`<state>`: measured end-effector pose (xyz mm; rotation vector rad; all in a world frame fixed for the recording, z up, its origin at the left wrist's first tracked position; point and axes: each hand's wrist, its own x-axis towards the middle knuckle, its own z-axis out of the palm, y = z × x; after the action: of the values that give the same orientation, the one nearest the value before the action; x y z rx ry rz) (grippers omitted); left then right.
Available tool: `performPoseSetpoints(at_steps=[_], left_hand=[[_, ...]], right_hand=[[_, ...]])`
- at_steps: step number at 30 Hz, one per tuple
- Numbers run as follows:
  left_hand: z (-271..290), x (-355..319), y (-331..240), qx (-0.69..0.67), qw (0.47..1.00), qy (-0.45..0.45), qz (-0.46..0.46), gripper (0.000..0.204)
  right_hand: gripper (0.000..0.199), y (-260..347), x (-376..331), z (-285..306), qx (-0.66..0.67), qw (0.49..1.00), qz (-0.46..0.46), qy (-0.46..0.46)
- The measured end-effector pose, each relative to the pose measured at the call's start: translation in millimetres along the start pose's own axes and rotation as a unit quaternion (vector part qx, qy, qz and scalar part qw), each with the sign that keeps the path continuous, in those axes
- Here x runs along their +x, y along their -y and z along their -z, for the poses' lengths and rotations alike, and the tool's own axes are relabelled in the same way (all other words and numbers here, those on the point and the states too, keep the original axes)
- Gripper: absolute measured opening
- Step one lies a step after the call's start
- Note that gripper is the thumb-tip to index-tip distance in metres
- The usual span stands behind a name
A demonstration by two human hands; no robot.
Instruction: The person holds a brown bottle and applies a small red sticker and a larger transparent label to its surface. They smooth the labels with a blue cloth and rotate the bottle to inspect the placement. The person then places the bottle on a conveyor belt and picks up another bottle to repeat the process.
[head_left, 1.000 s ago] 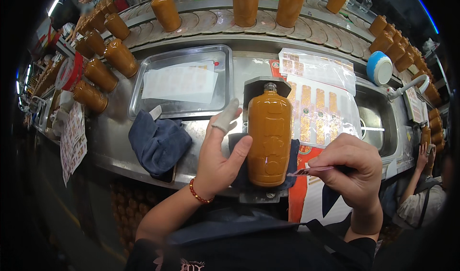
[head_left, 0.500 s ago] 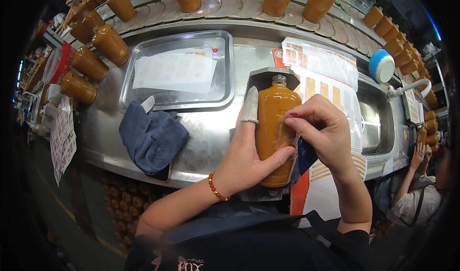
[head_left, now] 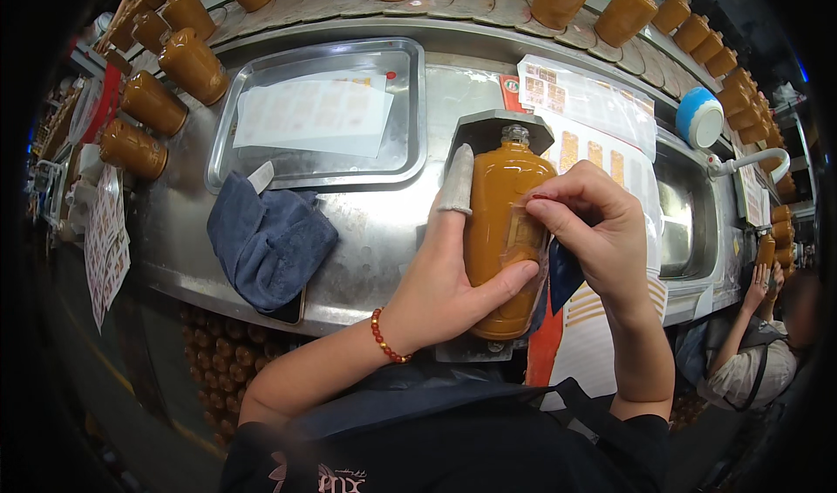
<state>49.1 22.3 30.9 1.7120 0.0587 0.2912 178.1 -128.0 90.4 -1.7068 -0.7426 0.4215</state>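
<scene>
A glossy amber-brown bottle (head_left: 501, 192) with a clear glass neck leans in a grey metal cradle (head_left: 530, 120). My left hand (head_left: 449, 279) is wrapped round its left side, with the thumb across the lower front. A pale cloth finger cover (head_left: 458, 182) sits on one finger of that hand. On the bottle's right front lies a thin clear decal film (head_left: 523, 236) with a faint pattern. My right hand (head_left: 602, 223) pinches this film's upper edge between thumb and forefinger. The other right-hand fingers are curled in.
Left of the bottle are a metal tray (head_left: 418, 101) with white sheets (head_left: 314, 114) and a blue cloth (head_left: 270, 249). Printed decal sheets (head_left: 602, 127) and a sink (head_left: 697, 188) are at right. Brown bottles ride a conveyor (head_left: 462, 9) behind. Another person (head_left: 754, 353) works at far right.
The film's upper edge now stands slightly off the bottle, with my right hand still pinching it. Bottles on the conveyor have shifted right. My view has moved slightly.
</scene>
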Motion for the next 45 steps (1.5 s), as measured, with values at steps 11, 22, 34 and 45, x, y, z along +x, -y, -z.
performPoseSetpoints(at_steps=[11, 22, 34, 45], left_hand=[[-0.3, -0.3, 0.6, 0.013, 1.0, 0.009, 0.023, 0.105], [1.6, 0.9, -0.1, -0.015, 0.999, 0.012, 0.029, 0.104], [3.1, 1.6, 0.1, -0.007, 0.999, 0.022, 0.032, 0.102], [1.5, 0.6, 1.5, 0.004, 1.0, 0.019, 0.022, 0.103]], right_hand=[[0.008, -2.3, 3.4, -2.1, -0.006, 1.0, 0.013, -0.008], [0.008, -3.7, 4.8, -3.3, -0.003, 1.0, 0.01, -0.007], [0.009, -3.2, 4.9, -3.3, 0.008, 1.0, 0.005, -0.005], [0.008, -4.3, 4.7, -3.4, 0.007, 1.0, 0.004, -0.01]])
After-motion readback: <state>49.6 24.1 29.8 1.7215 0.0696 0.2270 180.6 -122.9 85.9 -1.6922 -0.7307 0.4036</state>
